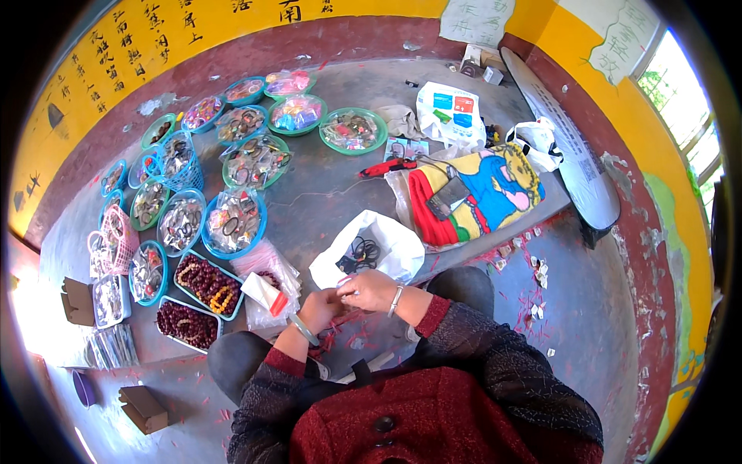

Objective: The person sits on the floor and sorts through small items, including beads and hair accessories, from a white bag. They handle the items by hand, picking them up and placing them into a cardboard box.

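My left hand [317, 311] and my right hand [371, 292] meet in front of my lap, their fingers pinched together. Whatever lies between the fingertips is too small to make out. Just beyond them stands an open white plastic bag [403, 251] with dark, looped cords [363, 252] inside. Left of my left hand, a white packet with a red strip [263, 294] rests on a pile of clear pinkish plastic bags [270, 261]. A bracelet circles each wrist.
Green and blue bowls of bagged small goods crowd the left, including a blue bowl [263, 229]. Closer are dark red bead strings [202, 282] in trays. A colourful folded blanket [495, 193] lies right, a long board [560, 139] beyond it. Cardboard boxes [144, 410] sit lower left.
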